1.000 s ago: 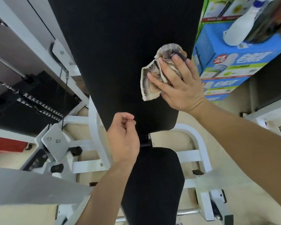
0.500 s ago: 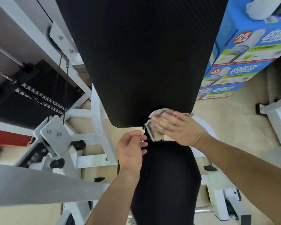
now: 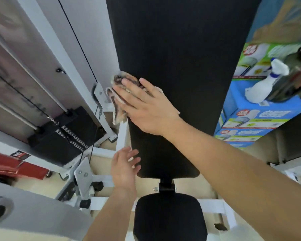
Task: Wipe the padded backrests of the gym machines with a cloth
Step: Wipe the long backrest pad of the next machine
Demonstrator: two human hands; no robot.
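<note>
A long black padded backrest [image 3: 181, 66] runs down the middle of the head view, with a black seat pad [image 3: 169, 218] below it. My right hand [image 3: 146, 105] lies flat on the backrest's left edge, pressing a crumpled brown-and-white cloth [image 3: 118, 94] against it. Part of the cloth hangs over the pad's left side. My left hand [image 3: 124, 168] hovers by the lower left corner of the backrest, fingers spread, holding nothing.
A white machine frame [image 3: 80, 173] and a black weight stack [image 3: 68, 138] with cables stand to the left. Blue and green cardboard boxes [image 3: 261, 115] are stacked at the right, with a white spray bottle [image 3: 266, 82] on top. A red pad [image 3: 10, 166] lies far left.
My right hand has carried the cloth from the backrest's bottom edge up to its left edge. My left hand has opened its fingers and sits lower by the pad's corner.
</note>
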